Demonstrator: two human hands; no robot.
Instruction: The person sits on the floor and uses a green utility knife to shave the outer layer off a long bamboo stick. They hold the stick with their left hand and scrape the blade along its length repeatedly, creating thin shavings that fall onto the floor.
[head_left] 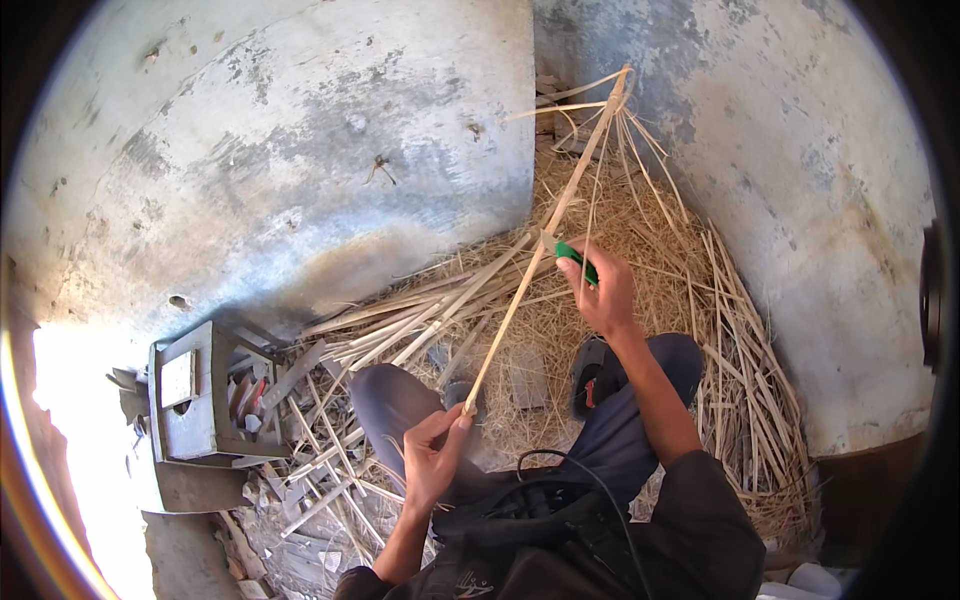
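My left hand (pixel 432 458) pinches the near end of a long pale cane strip (pixel 545 242) that rises away toward the corner of the walls, where its far end splits into thin slivers. My right hand (pixel 603 290) grips a green-handled knife (pixel 575 258) whose blade meets the strip about halfway up. My knees in dark trousers and a dark sandal (pixel 592 375) sit below, between the hands.
A heap of straw-like shavings and split cane strips (pixel 420 325) covers the floor in the corner. More strips (pixel 745 370) lean at the right wall. A grey metal box (pixel 190 395) with scraps stands at the left. A black cable (pixel 560 462) crosses my lap.
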